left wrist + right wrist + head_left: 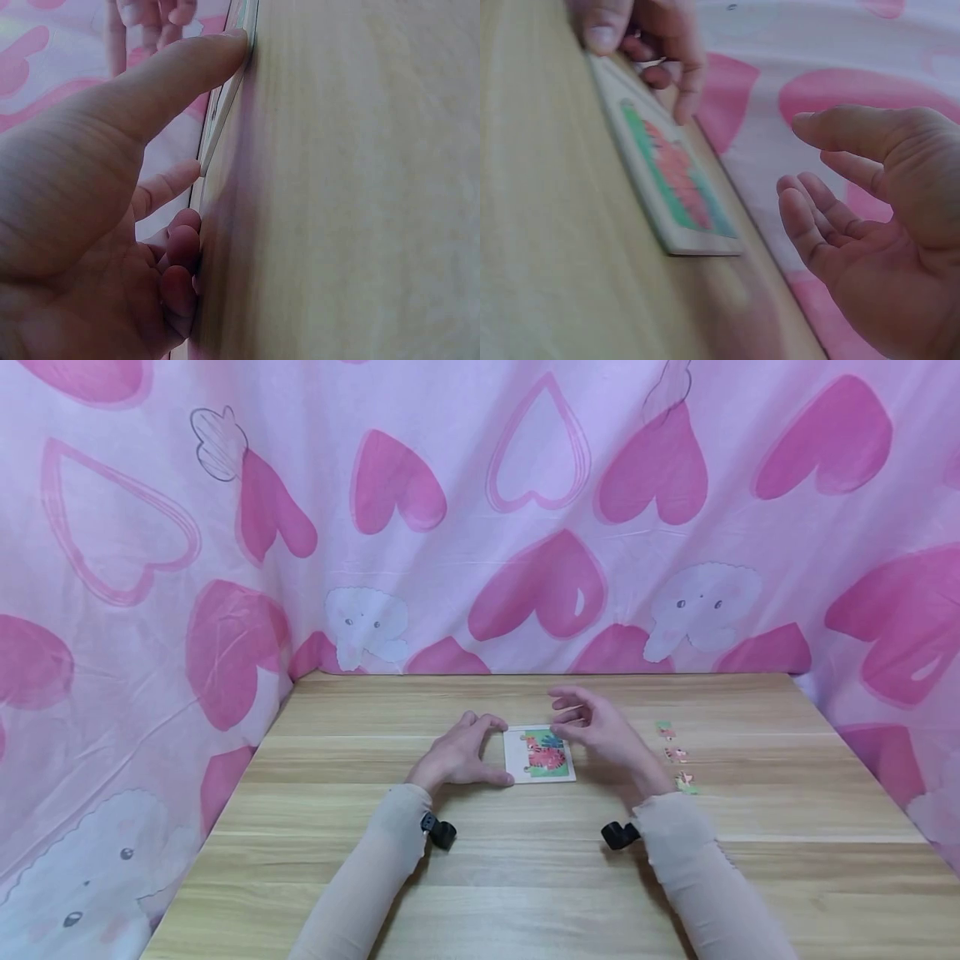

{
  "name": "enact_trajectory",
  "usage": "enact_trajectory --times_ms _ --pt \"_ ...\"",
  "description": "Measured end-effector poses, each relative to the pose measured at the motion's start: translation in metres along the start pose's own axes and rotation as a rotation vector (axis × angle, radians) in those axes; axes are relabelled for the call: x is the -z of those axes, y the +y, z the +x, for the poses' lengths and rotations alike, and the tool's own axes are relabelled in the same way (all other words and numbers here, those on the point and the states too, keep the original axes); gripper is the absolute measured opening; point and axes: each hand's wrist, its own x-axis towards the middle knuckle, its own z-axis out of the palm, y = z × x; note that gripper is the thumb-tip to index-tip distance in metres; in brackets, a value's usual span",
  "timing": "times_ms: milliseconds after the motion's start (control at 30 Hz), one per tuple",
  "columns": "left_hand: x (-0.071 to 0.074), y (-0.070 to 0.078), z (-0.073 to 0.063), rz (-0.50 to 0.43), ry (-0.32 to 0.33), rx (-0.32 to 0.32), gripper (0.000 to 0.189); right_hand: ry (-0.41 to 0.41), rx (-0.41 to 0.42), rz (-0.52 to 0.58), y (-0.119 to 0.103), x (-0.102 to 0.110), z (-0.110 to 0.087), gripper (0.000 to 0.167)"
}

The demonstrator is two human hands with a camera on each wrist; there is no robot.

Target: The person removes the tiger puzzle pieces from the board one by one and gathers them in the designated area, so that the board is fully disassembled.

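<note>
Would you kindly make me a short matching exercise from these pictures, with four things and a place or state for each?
1. Left grip
2. Right grip
3. Loose puzzle pieces
4. Curtain

A. Printed with pink hearts
B. Holding the puzzle board by one end
C. On the table, to the board's right
D. Raised, holding nothing

Pairs: 1-B, 2-D, 3-C, 4-A
</note>
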Motion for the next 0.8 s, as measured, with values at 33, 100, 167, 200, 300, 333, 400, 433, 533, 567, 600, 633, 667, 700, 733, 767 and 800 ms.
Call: enact_trajectory --times_ms 33,100,167,200,300,333,400,433,533,567,600,633,667,700,733,767,800 --pt "0.000 0.000 0.000 0.002 -0.001 -0.002 0.093 -0.002 -0.006 -0.006 0.002 -0.003 0.001 0.066" --pt "0.000 -0.001 0.000 0.004 -0.002 -0.006 0.094 -0.007 -0.013 -0.019 0.004 -0.008 0.003 0.067" --pt "0.000 -0.001 0.000 0.007 -0.002 -0.010 0.094 -0.008 -0.006 -0.045 0.007 -0.012 0.004 0.068" --pt "0.000 -0.001 0.000 0.006 -0.002 -0.011 0.094 -0.008 -0.002 -0.057 0.008 -0.014 0.004 0.068" --pt "0.000 -0.002 0.000 0.006 -0.003 -0.014 0.093 -0.009 0.000 -0.071 0.012 -0.016 0.005 0.069" --pt "0.001 -0.002 0.000 0.005 -0.003 -0.017 0.093 -0.010 0.000 -0.073 0.013 -0.017 0.005 0.070" --pt "0.001 -0.002 0.000 0.003 -0.004 -0.018 0.093 -0.014 -0.006 -0.070 0.015 -0.018 0.004 0.069" --pt "0.001 -0.002 0.000 0.003 -0.005 -0.018 0.093 -0.017 -0.009 -0.067 0.016 -0.018 0.004 0.069" --pt "0.001 -0.002 0.001 0.000 -0.004 -0.017 0.093 -0.023 -0.011 -0.074 0.018 -0.020 0.005 0.067" --pt "0.001 -0.002 0.001 0.000 -0.004 -0.016 0.093 -0.025 -0.011 -0.079 0.018 -0.020 0.005 0.067" --pt "0.001 -0.002 0.001 0.000 -0.004 -0.016 0.093 -0.027 -0.011 -0.085 0.018 -0.021 0.005 0.066" --pt "0.001 -0.002 0.001 0.000 -0.004 -0.017 0.094 -0.029 -0.012 -0.092 0.018 -0.021 0.006 0.065" --pt "0.001 -0.002 0.001 0.002 -0.003 -0.018 0.094 -0.031 -0.014 -0.102 0.018 -0.022 0.006 0.064" --pt "0.001 -0.002 0.001 0.002 -0.002 -0.018 0.094 -0.033 -0.016 -0.110 0.017 -0.023 0.005 0.063" --pt "0.001 -0.001 0.000 0.003 -0.002 -0.018 0.093 -0.035 -0.019 -0.117 0.017 -0.024 0.005 0.063" --pt "0.001 -0.001 0.000 0.003 -0.002 -0.017 0.093 -0.037 -0.023 -0.123 0.016 -0.024 0.005 0.062" --pt "0.001 -0.001 0.000 0.003 -0.002 -0.016 0.093 -0.039 -0.027 -0.130 0.017 -0.025 0.005 0.062"
